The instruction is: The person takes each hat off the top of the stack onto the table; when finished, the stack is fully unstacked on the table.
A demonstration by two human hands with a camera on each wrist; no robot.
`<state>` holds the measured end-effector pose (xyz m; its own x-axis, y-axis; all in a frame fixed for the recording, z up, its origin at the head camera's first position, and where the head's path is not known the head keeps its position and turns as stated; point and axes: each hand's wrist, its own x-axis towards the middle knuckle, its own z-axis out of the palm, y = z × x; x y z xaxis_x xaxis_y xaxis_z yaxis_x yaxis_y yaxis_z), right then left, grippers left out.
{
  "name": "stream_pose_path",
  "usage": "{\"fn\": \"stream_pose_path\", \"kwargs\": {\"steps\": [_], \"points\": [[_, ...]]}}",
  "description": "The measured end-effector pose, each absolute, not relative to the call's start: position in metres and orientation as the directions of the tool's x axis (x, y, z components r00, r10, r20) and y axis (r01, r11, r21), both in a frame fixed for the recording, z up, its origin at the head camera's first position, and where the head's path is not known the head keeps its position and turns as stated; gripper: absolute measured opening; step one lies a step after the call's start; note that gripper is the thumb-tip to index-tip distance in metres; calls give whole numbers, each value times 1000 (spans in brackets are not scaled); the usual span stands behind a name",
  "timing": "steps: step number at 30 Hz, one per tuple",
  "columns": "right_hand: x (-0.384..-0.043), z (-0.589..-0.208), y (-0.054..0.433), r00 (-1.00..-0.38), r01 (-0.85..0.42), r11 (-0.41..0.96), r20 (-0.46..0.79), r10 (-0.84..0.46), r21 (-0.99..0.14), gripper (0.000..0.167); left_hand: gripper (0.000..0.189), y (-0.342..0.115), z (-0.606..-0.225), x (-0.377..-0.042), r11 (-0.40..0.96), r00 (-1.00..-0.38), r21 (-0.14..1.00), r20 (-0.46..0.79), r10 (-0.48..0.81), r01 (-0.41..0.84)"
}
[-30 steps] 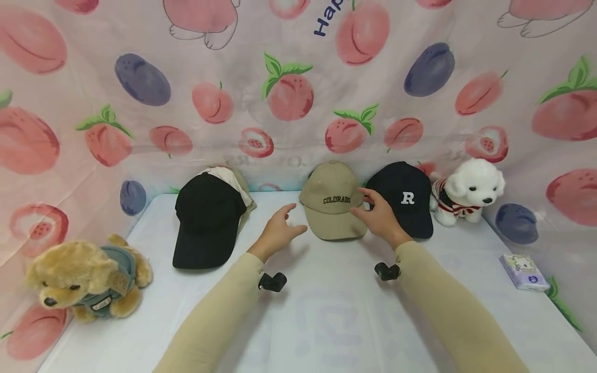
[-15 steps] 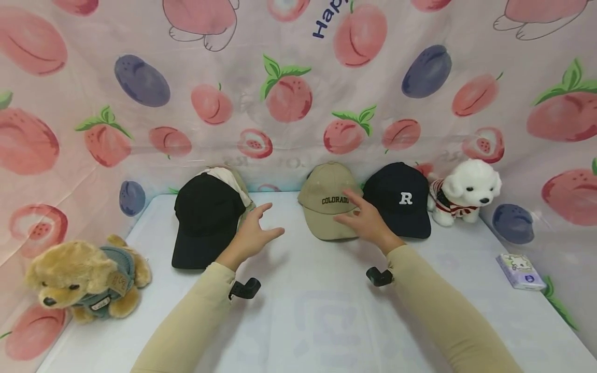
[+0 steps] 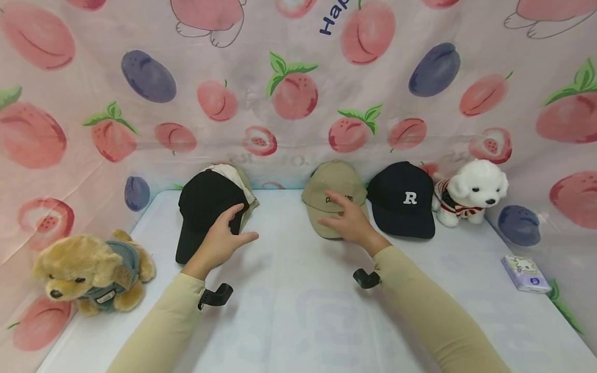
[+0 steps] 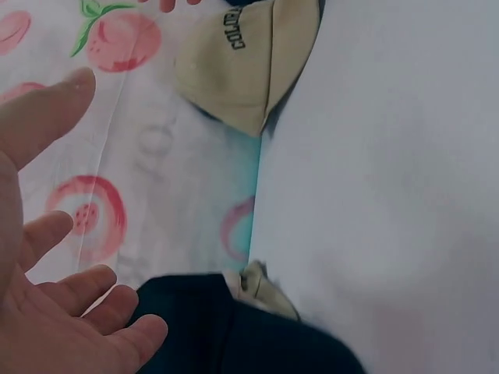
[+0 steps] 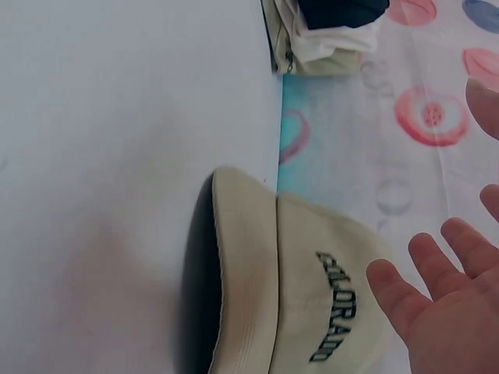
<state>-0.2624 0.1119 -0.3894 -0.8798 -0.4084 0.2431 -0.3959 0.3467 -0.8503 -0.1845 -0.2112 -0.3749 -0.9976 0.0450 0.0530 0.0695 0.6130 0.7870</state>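
A black baseball cap (image 3: 207, 207) lies at the left of the table, over a white and beige cap (image 3: 233, 178) that shows behind it. My left hand (image 3: 218, 242) hovers in front of the black cap, fingers spread and holding nothing. The khaki cap (image 3: 333, 178) lettered COLORADO sits at the middle back. In front of it hangs my right hand (image 3: 352, 223), its fingers apart and no cap in its grasp; it hides part of the lettering. In the right wrist view the fingertips stand by the khaki cap's crown (image 5: 335, 288). A navy cap (image 3: 401, 199) with a white R lies to its right.
A white plush dog (image 3: 473, 191) sits beside the navy cap. At the right edge lies a tissue pack (image 3: 526, 274). A tan plush dog (image 3: 93, 274) stands at the left. A fruit-print curtain (image 3: 298, 46) backs the white table (image 3: 298, 311).
My left hand has moved left, from beside the khaki cap to in front of the black cap. My right hand has shifted left across the khaki cap. The caps have stayed put.
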Motion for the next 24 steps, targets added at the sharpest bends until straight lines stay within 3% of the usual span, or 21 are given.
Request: {"fn": "stream_pose_path", "kwargs": {"steps": [7,24], "points": [[-261,-388,96,-864,-402,322,238,-443,-857,74,92,-240,-372,-172,648,-997,758,78,20,73],[-251,-381,61,-835,-419,298,235,-498,-858,74,94,-291,-378,-161,561,-990,827,55,-130,-27]]}}
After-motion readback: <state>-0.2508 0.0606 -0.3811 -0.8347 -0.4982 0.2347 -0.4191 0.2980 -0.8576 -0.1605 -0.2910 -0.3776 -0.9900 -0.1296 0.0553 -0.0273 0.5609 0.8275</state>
